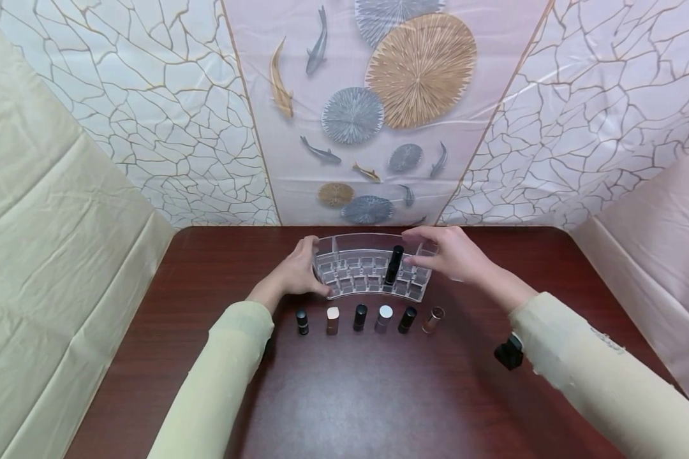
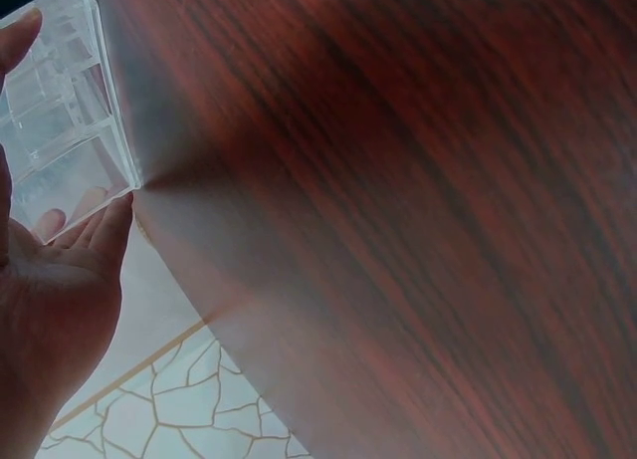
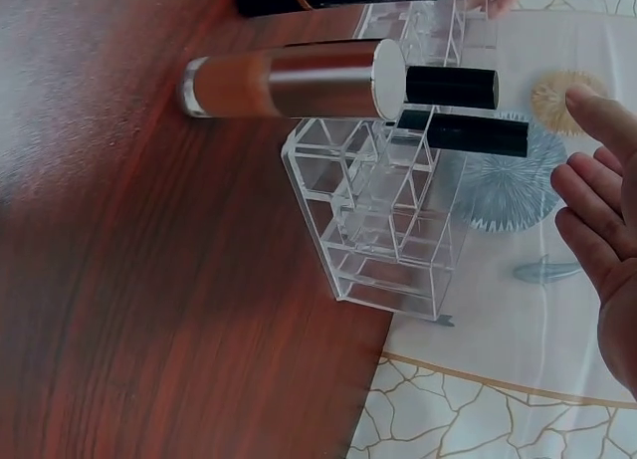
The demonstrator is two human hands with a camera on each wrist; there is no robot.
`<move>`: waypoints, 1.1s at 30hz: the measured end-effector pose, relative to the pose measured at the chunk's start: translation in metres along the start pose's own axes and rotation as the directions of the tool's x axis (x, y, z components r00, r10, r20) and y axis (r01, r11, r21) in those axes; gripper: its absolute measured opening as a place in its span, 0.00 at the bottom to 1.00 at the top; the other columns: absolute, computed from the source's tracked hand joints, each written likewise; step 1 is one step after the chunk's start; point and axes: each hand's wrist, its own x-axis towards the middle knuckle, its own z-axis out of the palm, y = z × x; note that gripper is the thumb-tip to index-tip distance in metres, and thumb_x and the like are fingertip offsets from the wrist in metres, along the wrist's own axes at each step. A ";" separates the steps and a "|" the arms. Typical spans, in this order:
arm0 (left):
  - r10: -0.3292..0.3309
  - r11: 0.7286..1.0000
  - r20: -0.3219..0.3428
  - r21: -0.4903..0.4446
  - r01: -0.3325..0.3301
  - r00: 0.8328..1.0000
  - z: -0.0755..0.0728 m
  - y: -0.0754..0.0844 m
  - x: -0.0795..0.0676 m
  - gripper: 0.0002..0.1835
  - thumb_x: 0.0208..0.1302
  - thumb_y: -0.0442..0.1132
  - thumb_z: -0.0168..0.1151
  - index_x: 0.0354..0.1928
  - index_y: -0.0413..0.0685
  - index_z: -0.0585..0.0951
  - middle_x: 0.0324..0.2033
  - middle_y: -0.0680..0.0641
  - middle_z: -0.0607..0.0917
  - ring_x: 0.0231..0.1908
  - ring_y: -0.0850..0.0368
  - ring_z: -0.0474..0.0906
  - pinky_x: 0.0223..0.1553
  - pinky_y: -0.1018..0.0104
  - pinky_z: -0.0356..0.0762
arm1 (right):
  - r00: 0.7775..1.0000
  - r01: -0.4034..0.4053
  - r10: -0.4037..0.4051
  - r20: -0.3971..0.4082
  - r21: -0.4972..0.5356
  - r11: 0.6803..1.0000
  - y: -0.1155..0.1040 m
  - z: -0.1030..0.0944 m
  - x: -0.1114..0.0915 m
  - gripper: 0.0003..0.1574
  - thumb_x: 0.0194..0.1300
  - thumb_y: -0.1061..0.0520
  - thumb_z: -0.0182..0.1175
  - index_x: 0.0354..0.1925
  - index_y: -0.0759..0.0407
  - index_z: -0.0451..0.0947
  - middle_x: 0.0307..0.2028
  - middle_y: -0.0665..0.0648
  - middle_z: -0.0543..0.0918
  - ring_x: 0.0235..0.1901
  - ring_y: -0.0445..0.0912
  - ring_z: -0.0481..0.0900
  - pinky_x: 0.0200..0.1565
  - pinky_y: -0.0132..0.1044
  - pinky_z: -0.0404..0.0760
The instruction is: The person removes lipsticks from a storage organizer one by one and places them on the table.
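Observation:
A clear, curved acrylic lipstick organizer with stepped compartments stands toward the table's far side. My left hand grips its left end, thumb at the front and fingers round the back; the left wrist view shows those fingers at the clear wall. A black lipstick tube stands tilted in a right-hand compartment. Beside it, my right hand spreads thumb and fingers over the organizer's right end, holding nothing. In the right wrist view this hand is apart from two black tube ends rising from the organizer.
Several cosmetic tubes stand in a row before the organizer: a small black one, a pink-capped one, a white-capped one, a brown one and other black ones. A patterned cloth hangs behind the table.

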 end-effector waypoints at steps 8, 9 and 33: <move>0.008 1.000 -0.005 0.008 -0.008 1.000 0.000 0.000 0.001 0.67 0.42 0.46 0.90 0.79 0.38 0.54 0.70 0.34 0.68 0.71 0.40 0.69 0.72 0.49 0.70 | 0.999 -0.036 0.036 0.023 0.023 0.999 0.006 0.007 0.011 0.28 0.65 0.57 0.77 0.61 0.62 0.85 0.54 0.62 0.90 0.52 0.58 0.89 0.53 0.57 0.85; 0.009 1.000 -0.005 0.007 -0.009 1.000 0.000 0.000 0.001 0.67 0.42 0.47 0.90 0.79 0.38 0.54 0.70 0.34 0.68 0.71 0.40 0.69 0.72 0.48 0.70 | 0.999 -0.042 0.041 0.025 0.025 0.999 0.007 0.008 0.012 0.27 0.66 0.57 0.77 0.61 0.62 0.85 0.54 0.62 0.90 0.52 0.59 0.89 0.54 0.57 0.85; 0.002 1.000 -0.014 0.009 -0.002 1.000 0.001 -0.001 0.002 0.67 0.42 0.47 0.90 0.78 0.38 0.55 0.70 0.34 0.68 0.70 0.40 0.70 0.72 0.49 0.70 | 0.999 -0.045 0.044 0.015 0.114 0.992 0.016 0.031 0.022 0.16 0.67 0.63 0.74 0.52 0.64 0.87 0.46 0.63 0.92 0.46 0.57 0.91 0.50 0.54 0.87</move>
